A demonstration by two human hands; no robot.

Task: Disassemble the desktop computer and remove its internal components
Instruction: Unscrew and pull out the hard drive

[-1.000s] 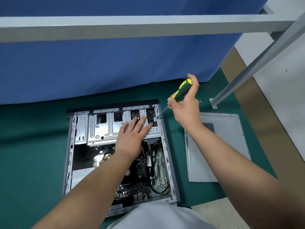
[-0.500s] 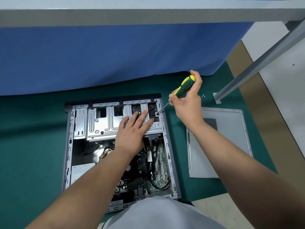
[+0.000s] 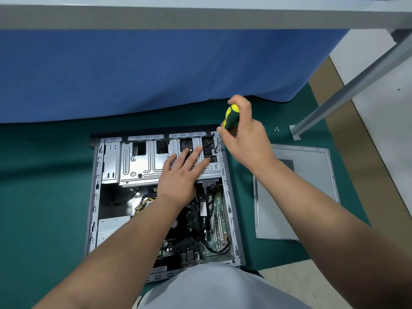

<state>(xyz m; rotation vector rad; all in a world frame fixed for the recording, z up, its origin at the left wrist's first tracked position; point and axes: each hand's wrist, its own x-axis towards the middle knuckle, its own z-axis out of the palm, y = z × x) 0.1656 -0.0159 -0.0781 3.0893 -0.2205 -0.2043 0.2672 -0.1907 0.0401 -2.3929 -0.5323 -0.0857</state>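
Note:
An open desktop computer case (image 3: 94, 197) lies on its side on a green mat. A silver drive cage (image 3: 142, 163) spans its far end, with the motherboard (image 3: 214, 219) and cables nearer me. My left hand (image 3: 181, 175) rests flat on the cage, fingers straight. My right hand (image 3: 243, 134) grips a yellow and green screwdriver (image 3: 230, 118), held steeply. Its tip touches a tab at the cage's far right corner.
The removed grey side panel (image 3: 305, 188) lies on the mat to the right of the case. Small loose screws (image 3: 277, 129) sit near a metal frame leg (image 3: 338, 99). A blue cloth (image 3: 156, 74) hangs behind the case.
The screwdriver has tipped from a slant to a steeper angle and my right hand has turned over it. My left hand stays on the cage. The view has shifted a little.

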